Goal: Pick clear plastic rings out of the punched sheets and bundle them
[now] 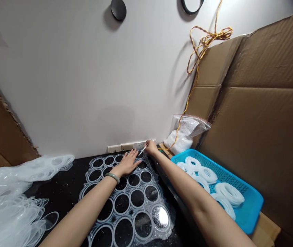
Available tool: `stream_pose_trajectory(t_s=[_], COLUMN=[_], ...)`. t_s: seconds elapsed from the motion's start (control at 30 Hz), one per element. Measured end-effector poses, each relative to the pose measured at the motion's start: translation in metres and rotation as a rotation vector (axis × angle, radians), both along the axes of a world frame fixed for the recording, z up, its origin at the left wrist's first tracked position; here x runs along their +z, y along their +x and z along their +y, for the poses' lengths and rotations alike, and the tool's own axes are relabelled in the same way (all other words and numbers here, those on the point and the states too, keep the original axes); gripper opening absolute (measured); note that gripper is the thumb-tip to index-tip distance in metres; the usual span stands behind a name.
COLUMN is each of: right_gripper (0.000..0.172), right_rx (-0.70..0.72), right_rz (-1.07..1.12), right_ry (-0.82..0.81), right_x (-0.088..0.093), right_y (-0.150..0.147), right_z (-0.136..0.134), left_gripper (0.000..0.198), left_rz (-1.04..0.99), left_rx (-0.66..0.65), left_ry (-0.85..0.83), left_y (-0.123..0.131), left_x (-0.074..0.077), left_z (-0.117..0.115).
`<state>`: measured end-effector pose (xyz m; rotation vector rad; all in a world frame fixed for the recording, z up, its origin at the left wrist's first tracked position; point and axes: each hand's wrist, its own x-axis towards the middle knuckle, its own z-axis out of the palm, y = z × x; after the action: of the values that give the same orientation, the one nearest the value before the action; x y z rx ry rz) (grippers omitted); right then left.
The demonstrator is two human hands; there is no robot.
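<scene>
A translucent sheet of joined rings [132,214] lies flat on the black tabletop, its round openings in rows. My left hand [127,163] rests palm down on its far part, fingers outstretched; a green bangle [113,177] circles that wrist. At the sheet's far right corner, my right hand [151,147] pinches a thin white stick [143,150]. The stick slants down toward a ring beside my left fingertips. Whether its tip touches the ring I cannot tell.
On the right stands a blue basket [254,202] with several bundles of white rings [230,193]. Translucent ring sheets [10,212] are heaped at left. Behind are sockets [127,146], a plastic bag [184,133] and a yellow-red twisted cord [187,103]. Cardboard [267,120] walls the right side.
</scene>
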<state>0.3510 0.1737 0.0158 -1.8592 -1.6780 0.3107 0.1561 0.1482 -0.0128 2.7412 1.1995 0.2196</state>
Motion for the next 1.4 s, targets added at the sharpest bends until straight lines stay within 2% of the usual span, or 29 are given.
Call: stream_pose_trajectory(t_s=[0.17, 0.27, 0.37, 0.47, 0.6, 0.73, 0.87, 0.97, 1.07, 1.2, 1.4], right_gripper=[0.019, 0.017, 0.022, 0.023, 0.026, 0.019, 0.012, 0.018, 0.033, 0.049, 0.045], right_rx=[-0.048, -0.126, -0.189, -0.211, -0.169, -0.028, 0.127, 0.211, 0.315, 0.398, 0.383], right_rz=[-0.011, -0.013, -0.006, 0.025, 0.066, 0.05, -0.034, -0.11, -0.173, -0.223, -0.27], right_ry=[0.044, 0.072, 0.138, 0.173, 0.138, 0.11, 0.078, 0.07, 0.08, 0.04, 0.017], right_x=[0.003, 0.006, 0.006, -0.001, -0.023, -0.04, -0.041, -0.039, -0.04, -0.044, -0.045], right_y=[0.002, 0.006, 0.006, -0.006, -0.031, -0.035, -0.025, -0.029, -0.042, -0.049, -0.03], right_z=[0.001, 0.001, -0.001, -0.005, -0.017, -0.031, -0.04, -0.046, -0.053, -0.062, -0.077], left_gripper=[0.069, 0.07, 0.07, 0.07, 0.062, 0.061, 0.07, 0.073, 0.074, 0.075, 0.081], left_rz=[0.02, 0.012, -0.007, -0.023, -0.037, -0.02, 0.039, 0.075, 0.102, 0.133, 0.175], left_rx=[-0.018, -0.006, -0.002, 0.002, 0.0, 0.044, 0.175, 0.271, 0.338, 0.389, 0.46], left_ry=[-0.019, -0.009, 0.004, 0.014, 0.022, 0.028, 0.011, 0.004, 0.007, 0.013, 0.046], left_y=[0.025, 0.027, 0.026, 0.027, 0.021, -0.015, -0.079, -0.126, -0.16, -0.183, -0.183], left_x=[-0.008, -0.015, -0.02, -0.022, -0.019, -0.013, -0.012, -0.014, -0.016, -0.016, -0.005], left_z=[0.004, 0.006, 0.008, 0.009, 0.011, 0.01, 0.006, 0.003, -0.003, -0.011, -0.018])
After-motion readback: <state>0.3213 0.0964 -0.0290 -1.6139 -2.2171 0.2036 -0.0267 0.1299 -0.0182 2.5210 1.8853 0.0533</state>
